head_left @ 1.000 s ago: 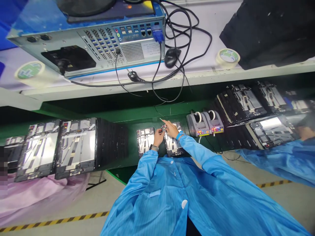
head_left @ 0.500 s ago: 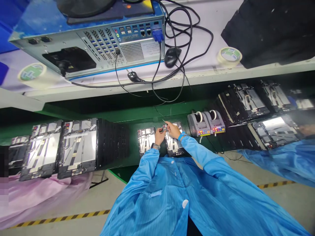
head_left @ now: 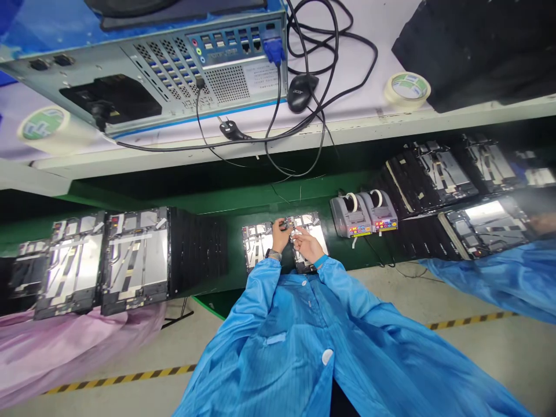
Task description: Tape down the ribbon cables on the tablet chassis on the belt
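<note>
We have two flat panels, innards up, side by side by the near edge of the bench [head_left: 234, 243], presumably for easy reach. Both hands are at the right panel [head_left: 320, 234], close together but not clasped. Left hand [head_left: 281, 236] sits at its far-left corner, thumb and finger curled at a small dark spot, likely to steady that corner; right hand [head_left: 308, 246] is over the middle, fingers bent toward the left one, forearm coming in from the right, which keeps the corner in our sight. Can't tell if either has a firm grip or what's in the fingertips, too small for us. Left panel [head_left: 253, 246] lies flat just beside the left hand. Two tape dispensers [head_left: 353, 217] stand back from the near edge, right of the right panel, probably there so tape is handy without crowding us. Left stack [head_left: 139, 255] and right stack [head_left: 445, 171] of similar panels flank the spot, innards up, we guess piled to save bench length
</note>
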`<state>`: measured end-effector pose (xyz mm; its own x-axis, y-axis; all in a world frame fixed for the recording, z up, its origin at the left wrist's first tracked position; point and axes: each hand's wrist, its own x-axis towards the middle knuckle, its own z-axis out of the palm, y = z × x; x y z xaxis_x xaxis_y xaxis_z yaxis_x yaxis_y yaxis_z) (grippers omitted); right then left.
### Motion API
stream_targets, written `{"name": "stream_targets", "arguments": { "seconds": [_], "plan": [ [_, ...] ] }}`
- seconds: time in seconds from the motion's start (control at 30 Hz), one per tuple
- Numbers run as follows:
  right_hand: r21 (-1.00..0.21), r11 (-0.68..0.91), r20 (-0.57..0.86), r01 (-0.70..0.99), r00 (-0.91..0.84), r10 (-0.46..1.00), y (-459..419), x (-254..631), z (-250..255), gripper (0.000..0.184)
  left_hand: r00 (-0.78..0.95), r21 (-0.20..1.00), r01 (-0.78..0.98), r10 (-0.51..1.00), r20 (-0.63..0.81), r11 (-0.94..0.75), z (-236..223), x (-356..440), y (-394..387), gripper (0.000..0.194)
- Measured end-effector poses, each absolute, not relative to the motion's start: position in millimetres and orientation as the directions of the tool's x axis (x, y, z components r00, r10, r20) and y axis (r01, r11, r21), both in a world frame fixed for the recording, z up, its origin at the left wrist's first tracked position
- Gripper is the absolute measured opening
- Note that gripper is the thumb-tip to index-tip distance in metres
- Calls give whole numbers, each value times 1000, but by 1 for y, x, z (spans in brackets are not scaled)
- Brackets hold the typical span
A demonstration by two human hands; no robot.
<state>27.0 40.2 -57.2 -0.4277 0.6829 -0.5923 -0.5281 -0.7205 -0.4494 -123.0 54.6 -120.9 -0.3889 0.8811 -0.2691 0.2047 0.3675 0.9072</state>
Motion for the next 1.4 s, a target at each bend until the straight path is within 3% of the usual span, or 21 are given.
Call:
{"name": "stream_targets", "arguments": {
  "seconds": [0.23,0.63,1.13,1.4],
  "plan": [
    [-327,-758,-602,-565,-494,628,41,22,-57,45,-367,916,265,910,-192,300,-112,-122,54,50],
    [-331,-768,-619,-549,-488,616,40,17,-64,48,-352,910,299,920,-174,287,-102,-119,54,53],
    [-249,-771,-626,-587,-510,590,43,19,-70,38,-327,907,330,933,-148,260,-97,-118,54,39],
    [-135,-758,-650,-638,-520,554,49,21,-67,33,-260,863,467,963,-73,192,-103,-120,55,31]
  ]
}}
